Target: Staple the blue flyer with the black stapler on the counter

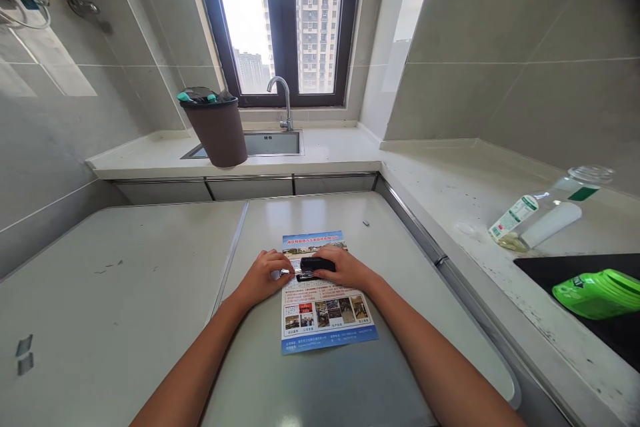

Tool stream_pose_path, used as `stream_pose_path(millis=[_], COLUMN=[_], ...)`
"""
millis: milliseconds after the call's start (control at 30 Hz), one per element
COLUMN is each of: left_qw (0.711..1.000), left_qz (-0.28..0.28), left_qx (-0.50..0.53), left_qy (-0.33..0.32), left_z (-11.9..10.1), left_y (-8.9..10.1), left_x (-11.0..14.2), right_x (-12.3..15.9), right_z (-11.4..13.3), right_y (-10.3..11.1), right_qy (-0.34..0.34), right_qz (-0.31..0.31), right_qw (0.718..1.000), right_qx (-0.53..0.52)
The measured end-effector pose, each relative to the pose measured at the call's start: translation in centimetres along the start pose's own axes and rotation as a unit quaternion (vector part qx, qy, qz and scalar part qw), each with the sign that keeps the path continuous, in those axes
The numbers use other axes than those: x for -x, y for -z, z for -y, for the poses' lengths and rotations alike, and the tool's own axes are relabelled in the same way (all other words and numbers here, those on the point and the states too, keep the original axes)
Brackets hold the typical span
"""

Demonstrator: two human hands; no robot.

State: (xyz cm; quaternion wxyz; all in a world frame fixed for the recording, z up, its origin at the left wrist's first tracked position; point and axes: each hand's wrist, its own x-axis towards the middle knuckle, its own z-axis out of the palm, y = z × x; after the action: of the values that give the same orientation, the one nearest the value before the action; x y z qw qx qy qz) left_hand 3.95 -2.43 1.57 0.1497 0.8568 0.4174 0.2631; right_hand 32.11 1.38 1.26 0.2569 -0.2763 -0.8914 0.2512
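Observation:
A printed flyer (327, 320) with blue borders, red text and small photos lies flat on the white table. Over its upper part is a small black stapler (319, 265) with a silvery metal part at its left end. My right hand (345, 265) is closed around the stapler from the right. At the metal end, my left hand (267, 275) has its thumb and fingers pinched together; whatever they grip is too small to make out. A small grey piece (366, 223), like a short strip of staples, rests on the table beyond the flyer.
A brown bin (215, 133) stands at the sink (275, 143) by the faucet (287, 103). On the right counter (425, 180) are a clear bottle (550, 210) and a bright green package (597, 293). Grey tape pieces (25, 355) stick to the table's left side.

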Motion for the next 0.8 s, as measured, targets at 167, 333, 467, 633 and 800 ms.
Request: stream_pose_path(millis=[167,333,467,633,800], left_qw=[0.999,0.999,0.999,0.998,0.998], left_qz=[-0.021,0.003,0.020,0.045,0.031], left_qx=[-0.032,-0.030,-0.016,0.014,0.056], left_qy=[0.002,-0.035,-0.040,-0.038,0.025], left_z=[-0.4,-0.4,0.2,1.2,1.5], left_y=[-0.3,0.3,1.6,2.8,2.6], left_x=[-0.1,0.0,0.3,0.9,1.0], right_x=[0.0,0.0,0.0,0.0,0.1], right_z=[-0.2,-0.3,-0.3,-0.2,-0.3], right_y=[-0.1,-0.2,-0.2,-0.1,-0.2], right_qy=[0.003,0.005,0.006,0.007,0.013], right_qz=[-0.004,-0.002,0.002,0.004,-0.008], right_qw=[1.000,1.000,1.000,1.000,1.000], right_qx=[-0.005,-0.004,-0.005,-0.005,-0.002])
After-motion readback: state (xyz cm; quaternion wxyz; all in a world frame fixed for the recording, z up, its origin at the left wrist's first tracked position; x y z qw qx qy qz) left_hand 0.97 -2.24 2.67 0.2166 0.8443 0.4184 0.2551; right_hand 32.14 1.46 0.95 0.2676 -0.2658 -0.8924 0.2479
